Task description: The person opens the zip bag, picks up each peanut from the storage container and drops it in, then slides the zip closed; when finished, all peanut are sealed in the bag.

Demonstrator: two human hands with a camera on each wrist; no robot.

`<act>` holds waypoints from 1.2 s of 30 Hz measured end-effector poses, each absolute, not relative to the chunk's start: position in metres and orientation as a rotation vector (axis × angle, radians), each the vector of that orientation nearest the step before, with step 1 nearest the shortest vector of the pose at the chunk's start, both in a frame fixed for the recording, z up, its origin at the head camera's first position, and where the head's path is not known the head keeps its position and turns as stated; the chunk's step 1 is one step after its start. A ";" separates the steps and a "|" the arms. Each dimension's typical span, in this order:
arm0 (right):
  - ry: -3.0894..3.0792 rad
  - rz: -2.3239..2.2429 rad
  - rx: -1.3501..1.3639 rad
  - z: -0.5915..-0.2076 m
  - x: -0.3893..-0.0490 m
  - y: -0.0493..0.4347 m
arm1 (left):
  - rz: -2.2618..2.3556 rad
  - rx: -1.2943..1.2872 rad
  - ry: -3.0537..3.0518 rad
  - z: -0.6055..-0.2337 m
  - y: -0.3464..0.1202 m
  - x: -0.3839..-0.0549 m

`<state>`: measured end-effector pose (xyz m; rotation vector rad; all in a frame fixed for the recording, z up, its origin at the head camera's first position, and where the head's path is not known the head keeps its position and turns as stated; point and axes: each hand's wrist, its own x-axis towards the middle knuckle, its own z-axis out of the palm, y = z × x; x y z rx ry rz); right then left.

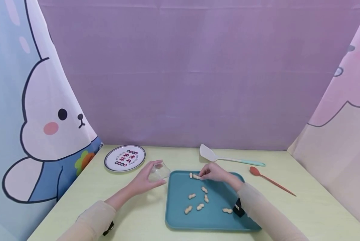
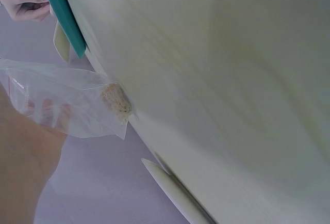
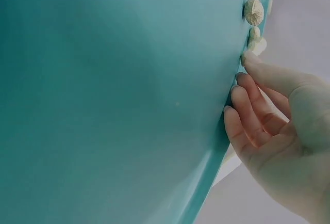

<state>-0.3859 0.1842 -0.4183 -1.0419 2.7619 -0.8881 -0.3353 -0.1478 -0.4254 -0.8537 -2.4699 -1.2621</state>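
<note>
My left hand (image 1: 143, 179) grips a clear plastic bag (image 1: 161, 171), thumb and fingers curled around it, above the table (image 1: 131, 217) and just beside the tray's far left corner. Tan, ridged shell shows in the bottom corner of the bag; I cannot tell how many pieces lie there. My right hand (image 1: 214, 172) reaches over the far side of the teal tray (image 1: 211, 222), thumb and fingertips pinching the end of 1 peanut (image 1: 195, 176) close to the far rim, the other fingers bent. A 2nd peanut (image 1: 190, 175) is just left of it. The other 6 peanuts (image 1: 188, 210) lie scattered nearer me on the tray, 1 of them well to the right, close to the black wrist device (image 1: 238, 208) under my sleeve. Beyond the tray's far edge lies a white spatula (image 1: 208, 153) with a turquoise handle; to its right, an orange-red spoon (image 1: 254, 171) slants towards me. A white plate (image 1: 110, 160) with red printing sits at the far left, before the purple curtain (image 1: 192, 83).
</note>
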 end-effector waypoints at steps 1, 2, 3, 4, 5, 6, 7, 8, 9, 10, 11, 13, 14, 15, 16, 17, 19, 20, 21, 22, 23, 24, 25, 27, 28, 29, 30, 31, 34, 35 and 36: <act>2.763 -0.879 -1.043 -0.418 -0.386 0.185 | -1.259 -0.853 -2.470 -0.425 -0.148 -0.335; 2.761 -0.871 -1.051 -0.418 -0.385 0.186 | -1.255 -0.850 -2.471 -0.426 -0.148 -0.335; 2.762 -0.867 -1.034 -0.417 -0.385 0.186 | -1.252 -0.848 -2.471 -0.426 -0.148 -0.335; 2.761 -0.863 -1.024 -0.417 -0.384 0.186 | -1.251 -0.848 -2.469 -0.426 -0.148 -0.335; 2.755 -0.864 -1.015 -0.417 -0.384 0.186 | -1.252 -0.850 -2.469 -0.426 -0.148 -0.335; 2.746 -0.870 -1.007 -0.416 -0.383 0.186 | -1.255 -0.851 -2.467 -0.426 -0.148 -0.335; 2.737 -0.874 -1.004 -0.416 -0.383 0.186 | -1.253 -0.852 -2.468 -0.426 -0.148 -0.335; 2.729 -0.881 -1.002 -0.416 -0.382 0.186 | -1.257 -0.855 -2.466 -0.426 -0.148 -0.335; 2.723 -0.888 -0.992 -0.415 -0.381 0.186 | -1.256 -0.859 -2.465 -0.426 -0.148 -0.335; 2.719 -0.891 -0.994 -0.415 -0.381 0.186 | -1.255 -0.860 -2.464 -0.426 -0.148 -0.335; 2.717 -0.893 -1.000 -0.414 -0.381 0.185 | -1.254 -0.860 -2.463 -0.426 -0.148 -0.335; 2.723 -0.887 -1.019 -0.414 -0.380 0.185 | -1.245 -0.859 -2.463 -0.425 -0.148 -0.335; 2.729 -0.882 -1.024 -0.413 -0.379 0.185 | -1.244 -0.857 -2.462 -0.426 -0.148 -0.335; 2.736 -0.875 -1.024 -0.413 -0.379 0.185 | -1.241 -0.857 -2.462 -0.426 -0.148 -0.335; 2.744 -0.868 -1.023 -0.413 -0.378 0.185 | -1.241 -0.856 -2.461 -0.425 -0.148 -0.334; 2.750 -0.860 -1.022 -0.412 -0.378 0.185 | -1.240 -0.856 -2.461 -0.425 -0.148 -0.334; 2.762 -0.850 -1.004 -0.412 -0.378 0.186 | -1.241 -0.855 -2.461 -0.425 -0.147 -0.334; 2.766 -0.848 -0.986 -0.413 -0.377 0.187 | -1.244 -0.854 -2.462 -0.425 -0.147 -0.335; 2.768 -0.849 -0.965 -0.413 -0.377 0.188 | -1.244 -0.856 -2.462 -0.425 -0.147 -0.334; 2.772 -0.852 -0.949 -0.413 -0.377 0.189 | -1.245 -0.854 -2.463 -0.425 -0.147 -0.334; 2.772 -0.858 -0.933 -0.414 -0.378 0.190 | -1.246 -0.852 -2.465 -0.425 -0.147 -0.334; 2.771 -0.869 -0.915 -0.414 -0.377 0.191 | -1.246 -0.850 -2.467 -0.425 -0.147 -0.334; 2.770 -0.879 -0.902 -0.414 -0.377 0.192 | -1.246 -0.851 -2.467 -0.425 -0.147 -0.334; 2.769 -0.891 -0.888 -0.413 -0.376 0.195 | -1.246 -0.846 -2.470 -0.425 -0.147 -0.333; 2.765 -0.898 -0.893 -0.412 -0.375 0.196 | -1.249 -0.844 -2.470 -0.424 -0.147 -0.333; 2.759 -0.905 -0.903 -0.411 -0.374 0.197 | -1.246 -0.844 -2.472 -0.424 -0.147 -0.333; 2.757 -0.907 -0.913 -0.410 -0.373 0.197 | -1.246 -0.843 -2.472 -0.424 -0.147 -0.332; 2.755 -0.909 -0.929 -0.409 -0.372 0.198 | -1.247 -0.844 -2.473 -0.424 -0.147 -0.332; 2.754 -0.931 -0.948 -0.404 -0.369 0.200 | -1.245 -0.849 -2.475 -0.423 -0.148 -0.331; 2.758 -0.941 -0.953 -0.401 -0.368 0.200 | -1.243 -0.849 -2.477 -0.422 -0.148 -0.331; 2.762 -0.950 -0.948 -0.399 -0.367 0.200 | -1.243 -0.851 -2.476 -0.422 -0.148 -0.332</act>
